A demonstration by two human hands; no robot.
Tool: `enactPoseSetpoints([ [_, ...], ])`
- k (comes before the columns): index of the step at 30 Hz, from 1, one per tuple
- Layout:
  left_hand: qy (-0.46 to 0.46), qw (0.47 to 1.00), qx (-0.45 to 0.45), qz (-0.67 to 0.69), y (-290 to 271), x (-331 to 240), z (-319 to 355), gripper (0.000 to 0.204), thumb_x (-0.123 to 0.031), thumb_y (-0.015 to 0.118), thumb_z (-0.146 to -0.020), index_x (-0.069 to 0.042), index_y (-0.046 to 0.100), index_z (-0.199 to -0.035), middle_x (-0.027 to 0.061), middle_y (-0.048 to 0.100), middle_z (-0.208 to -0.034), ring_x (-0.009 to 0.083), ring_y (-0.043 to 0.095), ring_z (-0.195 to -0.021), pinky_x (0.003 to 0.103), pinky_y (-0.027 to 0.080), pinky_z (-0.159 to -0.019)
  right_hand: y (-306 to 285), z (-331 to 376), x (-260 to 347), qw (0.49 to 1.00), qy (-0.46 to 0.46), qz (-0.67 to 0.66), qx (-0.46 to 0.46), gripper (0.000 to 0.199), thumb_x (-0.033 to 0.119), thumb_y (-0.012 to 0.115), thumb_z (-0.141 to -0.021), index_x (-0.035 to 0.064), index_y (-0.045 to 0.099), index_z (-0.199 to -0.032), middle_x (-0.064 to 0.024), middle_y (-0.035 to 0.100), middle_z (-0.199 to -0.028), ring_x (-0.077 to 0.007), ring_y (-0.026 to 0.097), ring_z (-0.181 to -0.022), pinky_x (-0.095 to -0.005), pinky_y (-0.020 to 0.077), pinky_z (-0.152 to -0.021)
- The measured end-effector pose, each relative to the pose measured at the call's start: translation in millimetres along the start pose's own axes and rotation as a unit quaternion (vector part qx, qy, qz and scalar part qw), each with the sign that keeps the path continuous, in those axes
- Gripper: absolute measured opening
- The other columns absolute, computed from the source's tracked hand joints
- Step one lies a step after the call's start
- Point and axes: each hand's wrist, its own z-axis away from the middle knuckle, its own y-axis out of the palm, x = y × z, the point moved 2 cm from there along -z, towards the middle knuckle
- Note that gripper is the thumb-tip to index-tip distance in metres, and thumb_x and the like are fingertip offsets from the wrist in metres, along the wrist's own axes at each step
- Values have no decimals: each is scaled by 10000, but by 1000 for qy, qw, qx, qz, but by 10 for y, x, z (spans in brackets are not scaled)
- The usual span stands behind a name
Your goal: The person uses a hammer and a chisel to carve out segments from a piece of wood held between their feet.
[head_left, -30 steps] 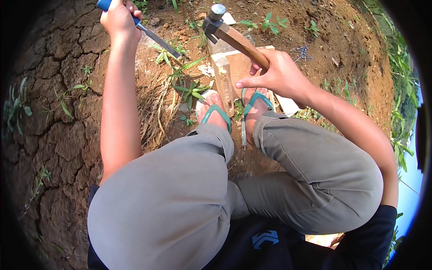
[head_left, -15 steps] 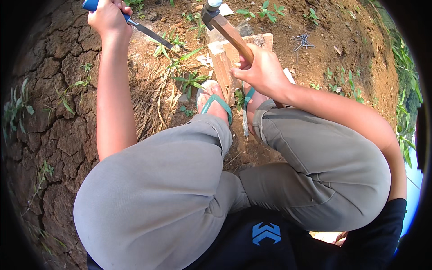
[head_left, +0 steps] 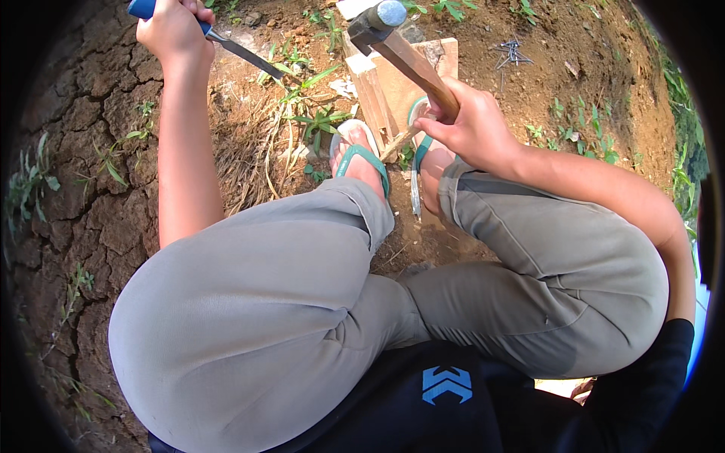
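Note:
My left hand [head_left: 175, 32], up at the far left, is closed round the blue handle of a chisel [head_left: 245, 53]. The blade slants down to the right over some weeds, apart from the wood. My right hand [head_left: 477, 124] grips the wooden handle of a hammer [head_left: 411, 64] near its end. Its dark metal head with a pale round face points up and to the left. Below and behind the hammer, wooden pieces [head_left: 371, 94] stand by my feet: a narrow block at the left and a wider board [head_left: 444, 64] beside it, partly hidden by the hammer and my hand.
Several loose nails [head_left: 512, 54] lie in a heap on the soil at the far right. My feet, in green-strapped flip-flops [head_left: 361, 155], are close to the wood. Small weeds [head_left: 321, 124] and dry grass grow at the left, beside cracked earth [head_left: 98, 174].
The hammer and my right hand have moved slightly right and nearer, and the hammer's face shows more. My left hand with the chisel has shifted a little left and up.

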Motion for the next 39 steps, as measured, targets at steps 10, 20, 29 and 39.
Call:
enactPoseSetpoints([
  [10, -53, 998, 31, 0, -48, 189, -154, 270, -71, 646, -913, -100, 435, -746, 29, 465, -607, 157, 469, -530, 317, 384, -488, 11, -37, -301, 995, 66, -7, -73, 272, 118, 789, -834, 0, 618, -1009, -174, 717, -834, -336, 732, -821, -427, 561, -749],
  [20, -48, 998, 48, -6, -53, 154, -95, 256, -73, 647, -915, -89, 447, -756, 32, 471, -619, 169, 483, -531, 334, 401, -489, 59, -80, -959, 913, 260, -305, -83, 270, -62, 667, -939, -7, 431, -1058, -119, 625, -916, -237, 738, -828, -320, 664, -762],
  [29, -55, 996, 63, -18, 3, 94, 68, 247, -103, 641, -930, -90, 458, -765, 32, 468, -606, 171, 491, -505, 329, 399, -455, -59, -171, -406, 999, 2, -53, -4, 296, 57, 789, -888, 21, 512, -985, -79, 659, -883, -163, 700, -820, -318, 568, -714],
  [39, -148, 987, 57, 18, 244, 348, 1208, 343, -234, 618, -999, -98, 441, -738, 28, 469, -541, 122, 478, -405, 270, 439, -389, -146, 71, -416, 999, -22, 0, 39, 320, 76, 829, -854, 5, 615, -1082, -65, 685, -845, -123, 658, -781, -321, 539, -694],
])
